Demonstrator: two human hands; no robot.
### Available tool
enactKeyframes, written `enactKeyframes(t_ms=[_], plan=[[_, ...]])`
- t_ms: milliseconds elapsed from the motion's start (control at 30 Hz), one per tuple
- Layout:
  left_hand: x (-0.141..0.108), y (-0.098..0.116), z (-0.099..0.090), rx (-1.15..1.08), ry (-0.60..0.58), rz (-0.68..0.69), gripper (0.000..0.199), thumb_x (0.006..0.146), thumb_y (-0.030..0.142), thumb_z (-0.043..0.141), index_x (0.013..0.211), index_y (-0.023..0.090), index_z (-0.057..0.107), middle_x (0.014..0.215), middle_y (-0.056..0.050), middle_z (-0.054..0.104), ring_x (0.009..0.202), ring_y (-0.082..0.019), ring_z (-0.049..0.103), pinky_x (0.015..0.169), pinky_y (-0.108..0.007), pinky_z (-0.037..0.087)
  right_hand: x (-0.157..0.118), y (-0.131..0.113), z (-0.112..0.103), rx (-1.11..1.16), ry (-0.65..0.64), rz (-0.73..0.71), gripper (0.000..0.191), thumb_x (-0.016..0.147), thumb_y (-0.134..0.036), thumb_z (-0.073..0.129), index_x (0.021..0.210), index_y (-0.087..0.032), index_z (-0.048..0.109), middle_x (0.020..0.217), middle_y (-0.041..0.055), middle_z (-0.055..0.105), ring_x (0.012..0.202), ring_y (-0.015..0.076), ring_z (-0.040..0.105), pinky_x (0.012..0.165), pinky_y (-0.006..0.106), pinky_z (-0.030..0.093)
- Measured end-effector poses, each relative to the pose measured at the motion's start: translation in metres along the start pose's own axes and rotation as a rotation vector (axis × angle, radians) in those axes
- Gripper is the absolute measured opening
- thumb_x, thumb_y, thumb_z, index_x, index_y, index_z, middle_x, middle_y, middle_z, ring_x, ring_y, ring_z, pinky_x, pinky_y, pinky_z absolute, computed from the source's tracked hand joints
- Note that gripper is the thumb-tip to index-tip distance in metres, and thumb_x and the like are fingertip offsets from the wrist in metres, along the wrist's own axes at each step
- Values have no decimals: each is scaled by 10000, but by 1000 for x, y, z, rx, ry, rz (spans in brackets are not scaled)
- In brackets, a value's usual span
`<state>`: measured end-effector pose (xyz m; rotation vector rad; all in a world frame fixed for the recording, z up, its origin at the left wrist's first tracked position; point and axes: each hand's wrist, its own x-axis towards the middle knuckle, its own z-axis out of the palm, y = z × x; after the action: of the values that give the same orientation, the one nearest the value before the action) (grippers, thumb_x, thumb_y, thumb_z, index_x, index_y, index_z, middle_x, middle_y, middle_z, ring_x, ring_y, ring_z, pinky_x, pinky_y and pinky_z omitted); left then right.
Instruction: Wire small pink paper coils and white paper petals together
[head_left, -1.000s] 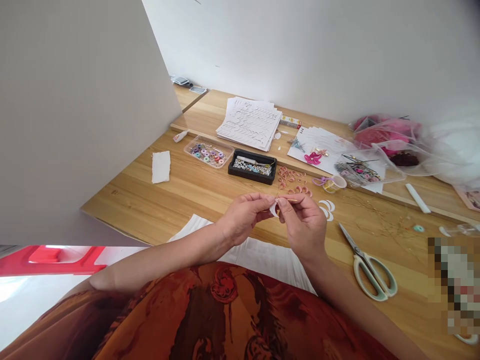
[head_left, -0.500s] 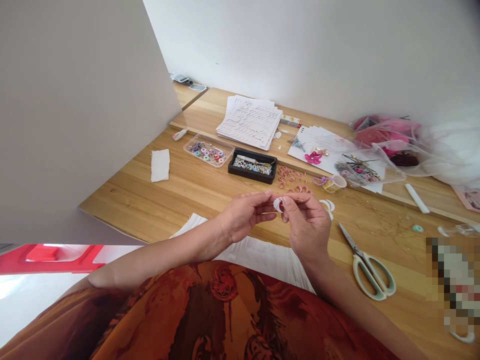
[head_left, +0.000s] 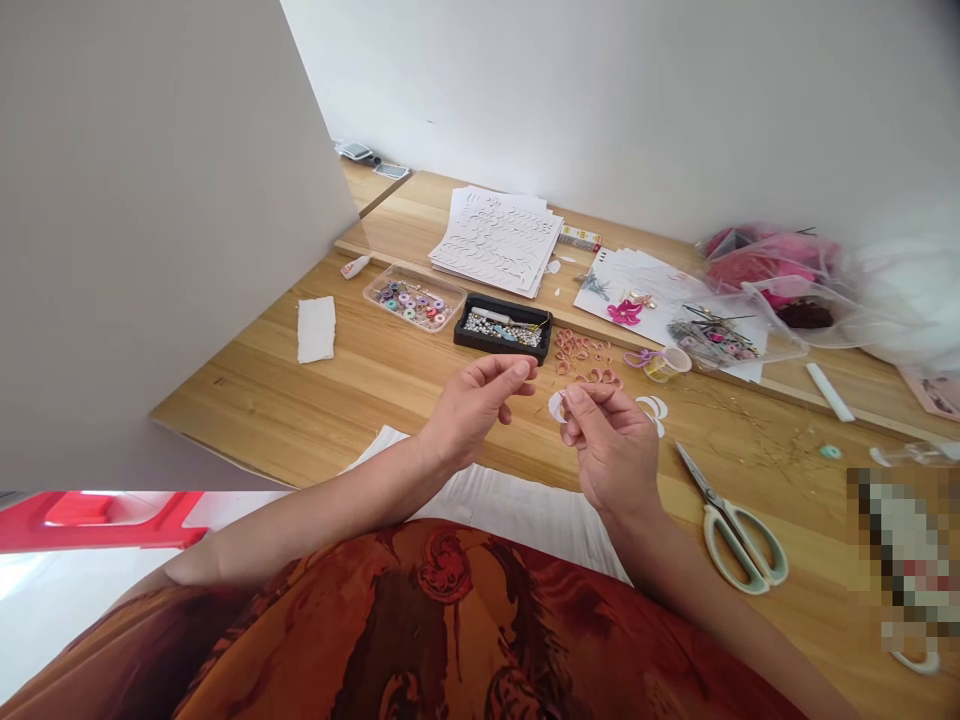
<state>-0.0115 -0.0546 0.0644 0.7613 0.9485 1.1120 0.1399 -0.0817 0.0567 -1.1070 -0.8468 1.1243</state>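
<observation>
Left hand (head_left: 472, 410) has just released, now loosely open near the black tray (head_left: 502, 349); right hand (head_left: 611, 450) alone pinches the white paper piece (head_left: 556, 406).

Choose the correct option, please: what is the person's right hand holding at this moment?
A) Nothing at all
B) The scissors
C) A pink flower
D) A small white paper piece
D. The right hand pinches a small white paper piece at its fingertips.
</observation>
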Motion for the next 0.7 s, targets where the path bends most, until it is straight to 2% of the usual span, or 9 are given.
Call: enactKeyframes(t_ms=[100, 233, 300, 467, 700], plan=[[1, 0, 2, -21, 0, -49, 348, 862, 471, 717, 799, 129, 731, 959, -121, 742, 845, -182, 705, 460, -191, 341, 1, 0, 0, 1, 7, 3, 148, 760, -302, 821, 790, -193, 726, 683, -12, 669, 488, 65, 474, 477, 227, 358], [4, -3, 3, -83, -20, -42, 139, 832, 261, 758, 866, 127, 742, 953, -94, 731, 903, -174, 710, 508, -166, 422, 2, 2, -1, 0, 15, 7, 163, 751, -308, 829, 782, -189, 721, 634, -22, 647, 475, 67, 468, 464, 223, 352], [4, -2, 5, -111, -47, -43, 140, 800, 189, 776, 926, 136, 744, 960, -74, 722, 912, -170, 710, 567, -178, 484, 3, 3, -1, -7, 15, 4, 163, 757, -310, 824, 783, -187, 720, 633, -20, 653, 471, 66, 464, 459, 222, 352], [7, -2, 11, -92, -102, -101, 136, 841, 235, 764, 846, 107, 717, 899, -57, 696, 755, -118, 661, 645, -246, 573, 5, 7, -4, -55, -7, -42, 135, 810, -307, 797, 808, -192, 727, 635, -27, 653, 473, 65, 464, 459, 222, 360], [10, -4, 10, 38, -129, -102, 157, 919, 234, 675, 835, 105, 700, 807, -42, 697, 672, -100, 675, 683, -249, 583, 5, 10, -7, -113, -10, -95, 110, 840, -288, 786, 828, -196, 727, 614, -38, 639, 475, 67, 470, 449, 217, 367]])
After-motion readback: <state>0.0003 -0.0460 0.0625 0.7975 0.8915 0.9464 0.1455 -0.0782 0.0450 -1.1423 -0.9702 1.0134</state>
